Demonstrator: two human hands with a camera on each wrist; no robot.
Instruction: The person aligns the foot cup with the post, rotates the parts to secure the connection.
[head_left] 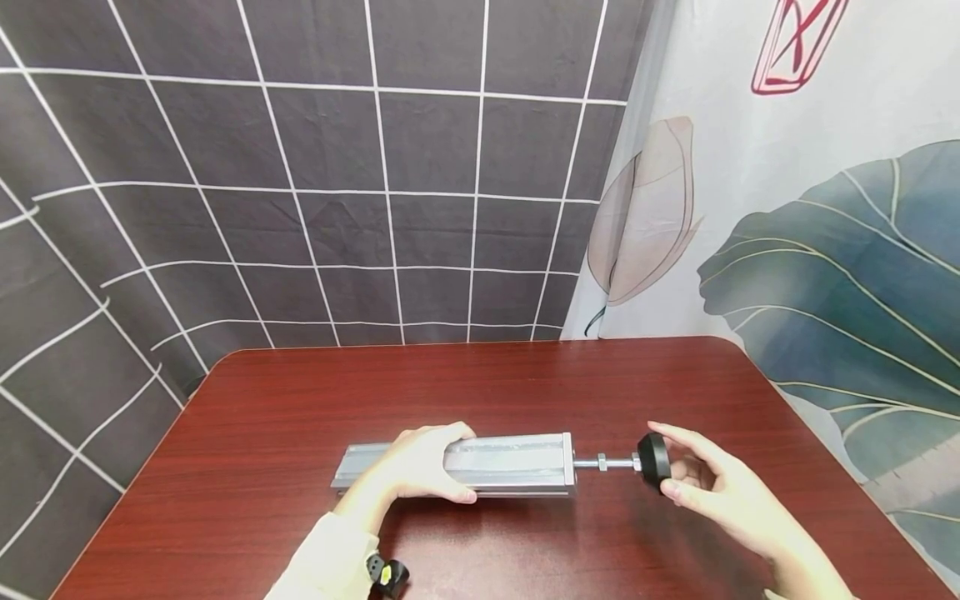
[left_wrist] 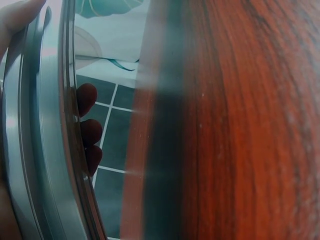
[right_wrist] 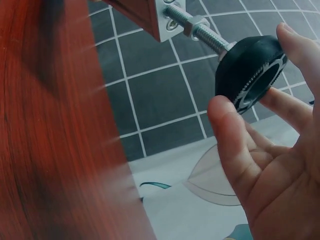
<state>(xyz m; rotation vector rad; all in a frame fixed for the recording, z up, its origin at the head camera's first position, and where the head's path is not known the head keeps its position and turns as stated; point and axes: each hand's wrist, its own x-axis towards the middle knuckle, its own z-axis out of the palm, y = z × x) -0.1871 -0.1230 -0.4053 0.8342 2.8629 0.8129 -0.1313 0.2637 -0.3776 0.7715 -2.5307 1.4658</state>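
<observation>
My left hand (head_left: 423, 461) grips a silver aluminium profile (head_left: 517, 462) around its middle, its fingertips (left_wrist: 87, 100) wrapped under the far side in the left wrist view. The profile lies level above the table. From the plate on its right end sticks out a threaded rod (head_left: 618, 463) with a hex nut (right_wrist: 196, 27). At the rod's outer end sits a round black levelling foot (head_left: 655, 461). My right hand (head_left: 720, 492) pinches the foot's rim between thumb and fingers, as the right wrist view shows; its hollow underside faces my palm.
Beneath both hands spreads a reddish-brown wooden table (head_left: 300, 392) with rounded far corners. Behind it hang a dark curtain (head_left: 427, 233) with a white grid and a pale curtain (head_left: 750, 208) with leaf prints. A small black device (head_left: 388, 575) is strapped at my left wrist.
</observation>
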